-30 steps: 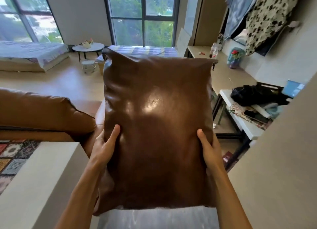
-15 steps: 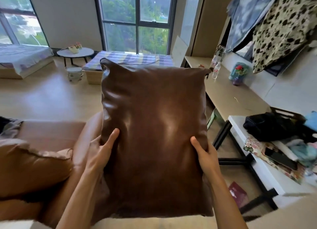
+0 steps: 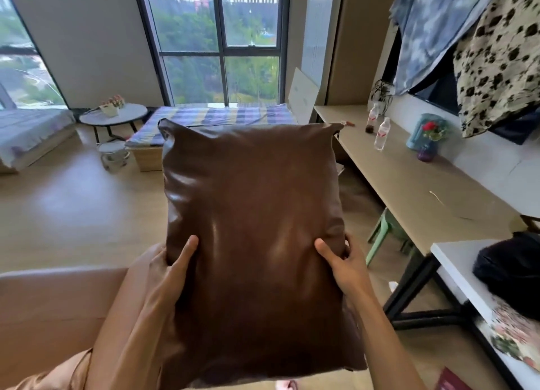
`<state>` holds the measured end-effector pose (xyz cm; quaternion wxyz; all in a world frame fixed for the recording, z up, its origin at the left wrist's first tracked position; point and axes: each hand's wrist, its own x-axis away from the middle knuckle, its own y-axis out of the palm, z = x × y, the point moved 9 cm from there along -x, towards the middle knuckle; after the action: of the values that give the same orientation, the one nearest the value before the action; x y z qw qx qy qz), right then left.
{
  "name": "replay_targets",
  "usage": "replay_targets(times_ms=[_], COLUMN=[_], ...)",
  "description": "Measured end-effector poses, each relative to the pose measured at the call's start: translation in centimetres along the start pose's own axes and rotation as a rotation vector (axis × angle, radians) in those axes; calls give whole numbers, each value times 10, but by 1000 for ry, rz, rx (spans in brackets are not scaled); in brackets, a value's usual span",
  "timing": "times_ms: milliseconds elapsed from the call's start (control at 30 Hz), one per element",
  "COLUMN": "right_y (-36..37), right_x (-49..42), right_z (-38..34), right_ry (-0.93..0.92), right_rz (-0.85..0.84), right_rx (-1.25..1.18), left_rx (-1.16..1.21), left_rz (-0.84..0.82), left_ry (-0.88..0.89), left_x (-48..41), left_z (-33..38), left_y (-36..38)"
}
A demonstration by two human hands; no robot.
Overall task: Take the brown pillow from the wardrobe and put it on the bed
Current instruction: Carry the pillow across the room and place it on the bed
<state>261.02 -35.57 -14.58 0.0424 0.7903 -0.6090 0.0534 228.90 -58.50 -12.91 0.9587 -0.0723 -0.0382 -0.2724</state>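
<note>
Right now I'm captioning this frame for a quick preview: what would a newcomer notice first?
A big glossy brown pillow fills the middle of the view, gripped at its sides by the left hand and right hand. Beyond it, a bed with a plaid cover lies under the tall window.

glossy leather-look brown pillow [image 3: 251,229]

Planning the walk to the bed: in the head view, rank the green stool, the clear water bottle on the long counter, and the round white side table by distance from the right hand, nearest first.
1. Green plastic stool, just right of the right hand, under the counter.
2. Clear water bottle, farther ahead on the right, on the counter.
3. Round white side table, far left, near the window.
</note>
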Motion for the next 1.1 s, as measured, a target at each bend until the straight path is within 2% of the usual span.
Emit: replay_targets(times_ms=[233, 467, 733, 1100], right_y=[67, 140, 217, 284], right_x=[-170, -295, -447, -658], right_z=[-20, -48, -60, -100], right_ry=[0, -8, 28, 21], right_rz=[-103, -169, -126, 29], right_rx=[-17, 28, -35, -61], left_rx=[-22, -17, 59, 23], left_rz=[114, 171, 109, -9], left_ry=[39, 26, 11, 50], left_x=[-131, -253, -439, -684], left_z=[38, 59, 65, 131], left_y=[55, 87, 151, 254])
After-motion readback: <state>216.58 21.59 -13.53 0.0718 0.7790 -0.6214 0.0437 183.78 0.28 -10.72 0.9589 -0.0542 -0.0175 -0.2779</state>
